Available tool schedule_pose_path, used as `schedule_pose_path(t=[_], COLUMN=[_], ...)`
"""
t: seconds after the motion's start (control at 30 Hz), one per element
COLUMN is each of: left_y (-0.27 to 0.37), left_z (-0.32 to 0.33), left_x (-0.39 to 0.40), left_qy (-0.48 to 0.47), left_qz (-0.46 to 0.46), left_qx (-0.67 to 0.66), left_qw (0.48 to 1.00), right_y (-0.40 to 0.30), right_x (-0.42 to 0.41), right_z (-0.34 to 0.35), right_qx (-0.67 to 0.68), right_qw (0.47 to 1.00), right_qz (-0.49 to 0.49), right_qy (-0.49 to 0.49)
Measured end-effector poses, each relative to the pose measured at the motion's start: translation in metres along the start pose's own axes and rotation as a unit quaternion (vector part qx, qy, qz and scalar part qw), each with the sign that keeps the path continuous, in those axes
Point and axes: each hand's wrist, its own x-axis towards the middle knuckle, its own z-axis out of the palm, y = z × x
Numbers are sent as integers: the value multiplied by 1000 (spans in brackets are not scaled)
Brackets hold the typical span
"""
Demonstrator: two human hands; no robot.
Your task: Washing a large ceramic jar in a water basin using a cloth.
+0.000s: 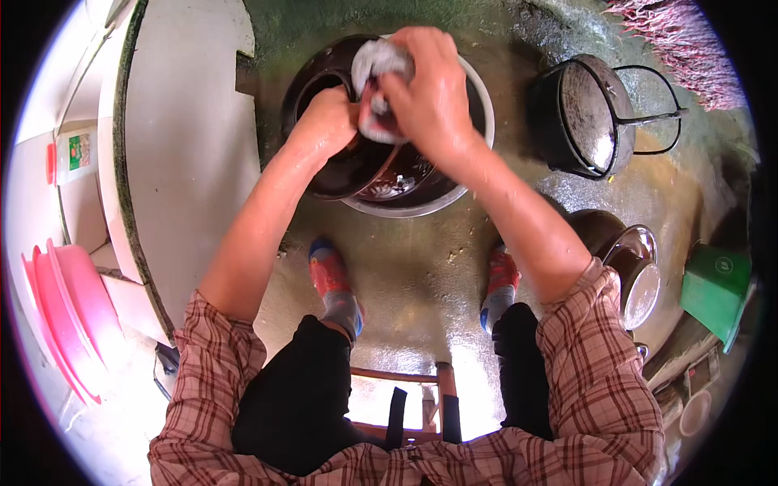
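Observation:
A dark brown glazed vessel [310,58] rests tilted over a round metal basin [419,211] on the wet floor in front of me. My left hand [328,124] grips the vessel at its open mouth, and part of the fingers is hidden inside. In my right hand [434,97] is a wet grey and red cloth [380,61], bunched up and pressed near the vessel's rim. The cloth and the right fingers are somewhat blurred. Dark brown glazed surfaces also show inside the basin, below the vessel; whether they are a separate piece I cannot tell.
To the right lies a blackened metal pot [586,115] with a wire handle. Metal pots [641,294] and a green plastic container [717,288] are nearer me. A stringy mop head [681,48] is far right. A pale slab [188,133] and pink basins [76,310] stand left.

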Motion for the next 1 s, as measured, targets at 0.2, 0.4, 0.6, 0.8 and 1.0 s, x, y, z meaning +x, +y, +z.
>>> schedule_pose_path(t=[0.2, 0.4, 0.6, 0.8, 1.0], left_y=[7, 42, 18, 16, 9], left_z=[10, 26, 45, 31, 28], left_x=[8, -7, -20, -10, -11], left_qy=[-115, -158, -61, -54, -62], left_qz=[101, 80, 148, 202, 246], left_qx=[342, 458, 487, 460, 461], left_qw=[927, 871, 859, 863, 850], right_y=[55, 56, 21, 7, 35], right_x=[52, 10, -64, -46, 29], right_z=[10, -34, -68, -63, -23], right_qx=[-91, -102, -63, -52, -95], right_qw=[982, 952, 985, 930, 976], right_qz=[136, 184, 96, 301, 49], right_qy=[-97, -222, -128, -204, -188])
